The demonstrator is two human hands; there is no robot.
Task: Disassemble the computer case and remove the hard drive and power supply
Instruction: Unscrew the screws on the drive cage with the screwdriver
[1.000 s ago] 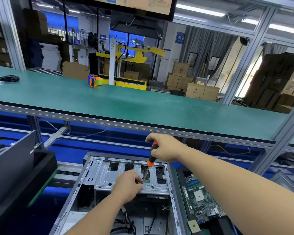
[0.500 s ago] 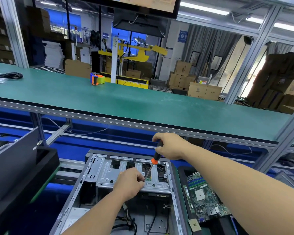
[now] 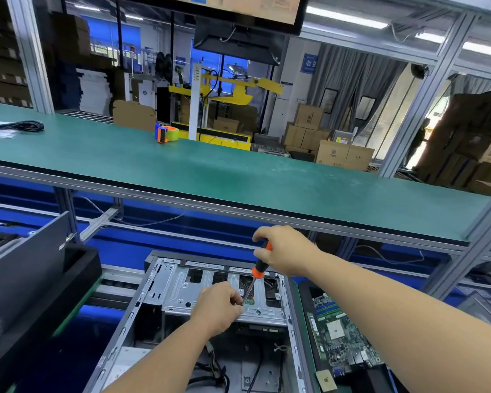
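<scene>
An open grey computer case [image 3: 153,287] lies on its side at the bottom centre, its silver drive cage [image 3: 179,290] at the far end. My right hand [image 3: 284,249] grips the orange and black handle of a screwdriver [image 3: 258,272], whose shaft slants down to the cage. My left hand [image 3: 219,306] rests on the cage with curled fingers pinching at the screwdriver tip. The tip itself is hidden behind those fingers. Cables [image 3: 210,375] lie inside the case.
A motherboard [image 3: 340,333] on a black tray lies right of the case. A black case panel [image 3: 26,268] and foam block stand at the left. The green shelf [image 3: 238,177] above holds a tape dispenser [image 3: 166,133] and a black cable [image 3: 20,126].
My right hand and the screwdriver handle have shifted slightly right and the shaft stands a bit steeper. My left hand stays at the tip on the cage.
</scene>
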